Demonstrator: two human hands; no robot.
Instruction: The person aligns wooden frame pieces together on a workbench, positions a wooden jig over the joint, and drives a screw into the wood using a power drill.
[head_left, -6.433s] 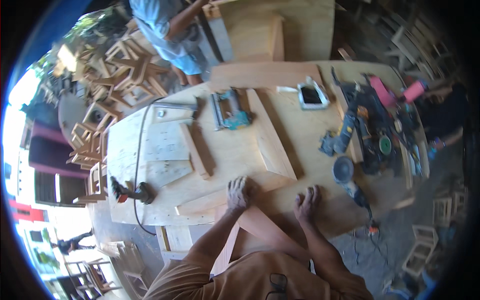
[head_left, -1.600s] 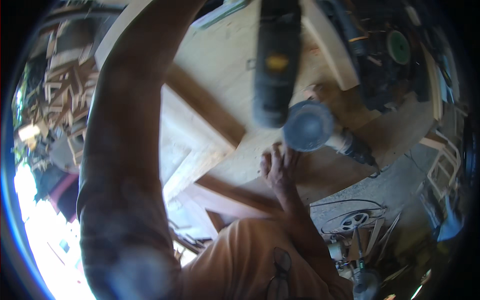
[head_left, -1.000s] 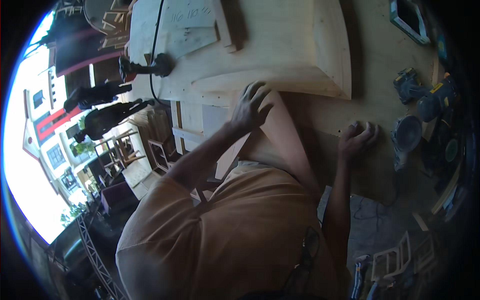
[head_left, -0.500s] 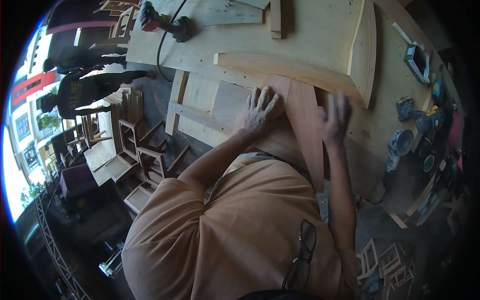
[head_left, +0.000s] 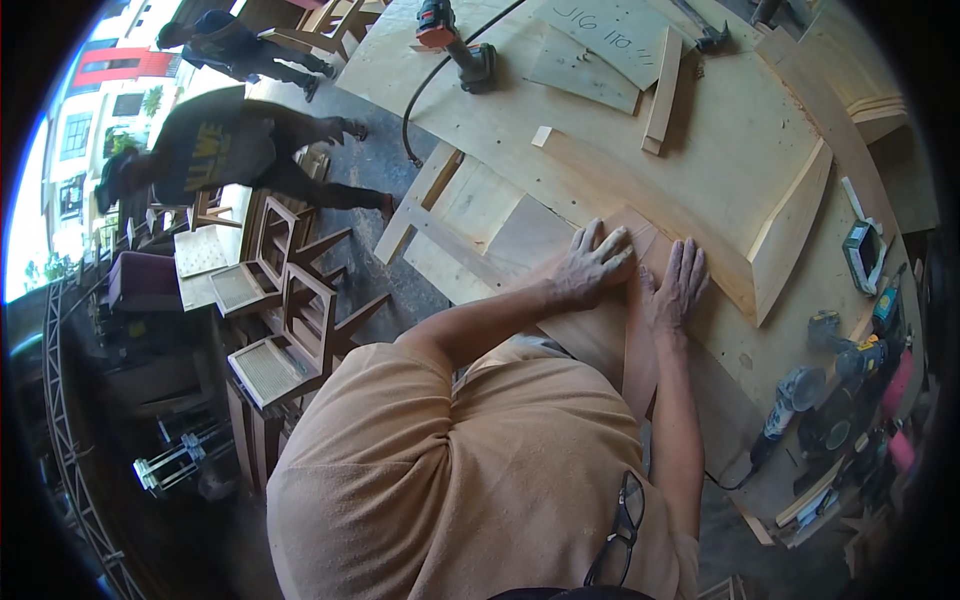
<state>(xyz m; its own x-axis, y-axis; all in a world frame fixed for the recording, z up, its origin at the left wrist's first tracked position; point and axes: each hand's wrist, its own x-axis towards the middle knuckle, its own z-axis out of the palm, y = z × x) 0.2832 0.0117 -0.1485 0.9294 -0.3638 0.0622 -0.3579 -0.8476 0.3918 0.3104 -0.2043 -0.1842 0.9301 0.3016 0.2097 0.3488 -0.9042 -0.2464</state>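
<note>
My left hand lies on the joined end of two flat boards, its fingers slightly apart and stretched out. Beside it, my right hand rests flat along a reddish wooden board, which runs back toward my body. The paler board under my left hand extends to the left. Just beyond both hands, a long wooden piece meets another wooden piece at a corner. All of these lie on a plywood worktable. My palms hide part of the joint.
A cordless drill, plywood offcuts and a hammer lie at the far side. On the right are a grinder-like tool and a cordless tool. Unfinished chairs stand left, where a person walks.
My right hand has come down from above the reddish board and now lies on it. The left hand stays on the joint. My view has turned, and the people at left have moved.
</note>
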